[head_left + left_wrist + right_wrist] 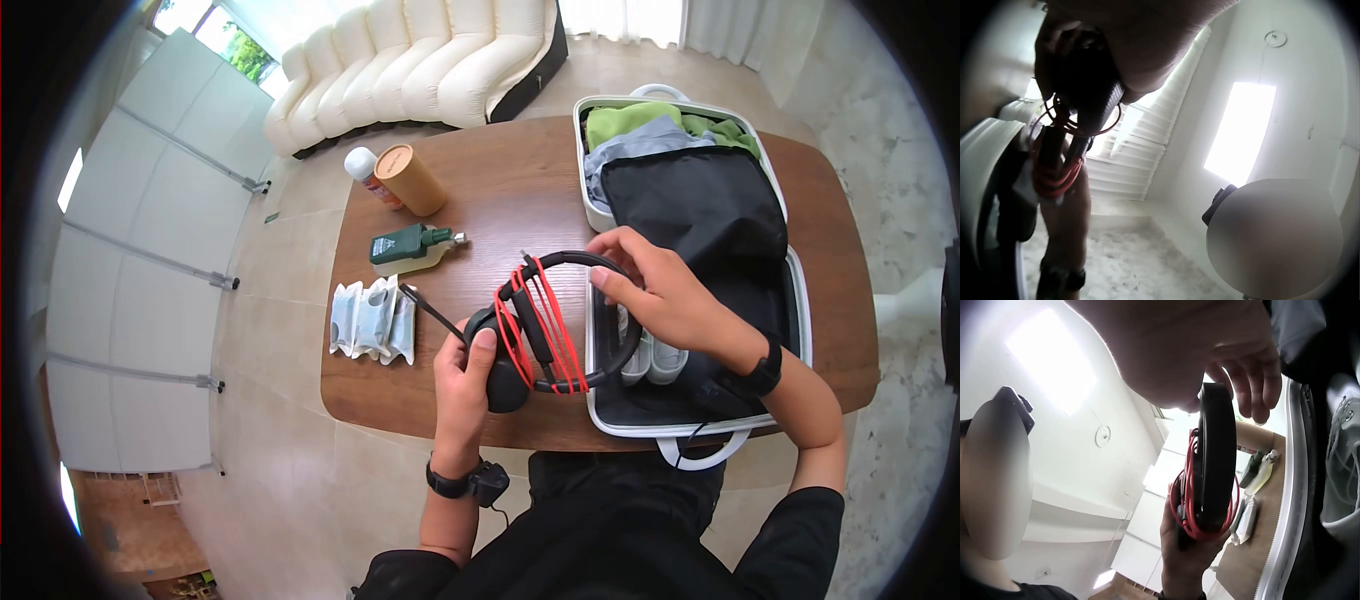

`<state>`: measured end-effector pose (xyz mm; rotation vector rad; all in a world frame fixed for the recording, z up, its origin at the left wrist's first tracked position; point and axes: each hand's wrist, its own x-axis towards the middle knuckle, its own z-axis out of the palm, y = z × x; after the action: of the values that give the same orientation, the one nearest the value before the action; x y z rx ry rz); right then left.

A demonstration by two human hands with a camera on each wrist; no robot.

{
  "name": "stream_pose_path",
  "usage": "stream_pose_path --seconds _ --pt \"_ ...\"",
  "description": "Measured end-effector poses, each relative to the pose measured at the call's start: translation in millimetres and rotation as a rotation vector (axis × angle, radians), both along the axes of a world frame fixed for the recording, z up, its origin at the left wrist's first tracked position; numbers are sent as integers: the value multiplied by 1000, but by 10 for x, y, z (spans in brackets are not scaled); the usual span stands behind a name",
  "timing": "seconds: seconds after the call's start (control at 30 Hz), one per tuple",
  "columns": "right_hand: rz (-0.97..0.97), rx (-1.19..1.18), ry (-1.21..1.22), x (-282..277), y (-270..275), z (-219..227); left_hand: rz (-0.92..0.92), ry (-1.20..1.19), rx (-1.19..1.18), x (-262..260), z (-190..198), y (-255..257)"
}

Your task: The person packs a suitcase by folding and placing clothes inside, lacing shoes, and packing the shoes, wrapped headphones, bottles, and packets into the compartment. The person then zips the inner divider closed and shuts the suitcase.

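A black headset with a red cable wound round it is held up over the table, beside the open suitcase. My left hand grips its ear-cup end, with the thin boom sticking out to the left. In the head view my right hand has thumb and fingers at the headband's far side. The right wrist view shows the band edge-on under the right hand, thumb on one side and fingers on the other. The left wrist view shows the red cable hanging below the left hand.
On the wooden table stand a cardboard tube, a white-capped can, a green bottle and white packets. The suitcase holds clothes and white shoes. A sofa stands beyond.
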<state>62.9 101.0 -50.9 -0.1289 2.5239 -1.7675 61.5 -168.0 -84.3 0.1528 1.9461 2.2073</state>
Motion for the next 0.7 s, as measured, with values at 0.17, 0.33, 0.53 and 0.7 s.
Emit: stream_pose_path --seconds 0.17,0.33,0.53,0.7 --pt "-59 -118 -141 327 236 230 -26 -47 83 -17 29 86" --pt "-181 -163 -171 683 489 478 -192 -36 183 79 97 533" --pt "-319 -120 -270 1022 1213 439 -349 -71 131 321 16 1152" --pt "-446 -65 -292 1314 1759 187 -628 -291 166 394 -169 1259"
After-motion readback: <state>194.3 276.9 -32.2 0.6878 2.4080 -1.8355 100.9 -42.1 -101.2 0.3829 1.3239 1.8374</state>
